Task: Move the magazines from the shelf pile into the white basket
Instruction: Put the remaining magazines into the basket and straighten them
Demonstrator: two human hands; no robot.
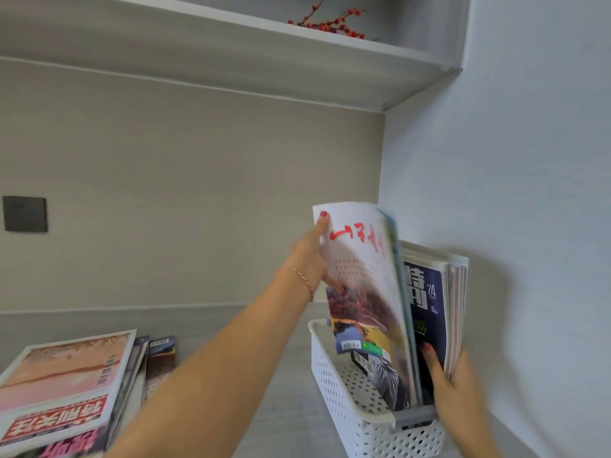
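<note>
Grey alcove, upper shelf and wall plate

A red berry sprig (330, 23) lies on the upper shelf (231, 54) (grey); a dark wall plate (25, 214) sits far left.

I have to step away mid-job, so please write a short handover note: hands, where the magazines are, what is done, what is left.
Left hand: holds a white-covered magazine upright, its lower end already inside the basket.
Right hand: braces the upright magazines already in the basket, at its right side.
Done: several magazines stand in the basket, against the wall.
Left: let the held magazine settle, then move over the pile on the shelf at lower left; it holds several more.
</note>
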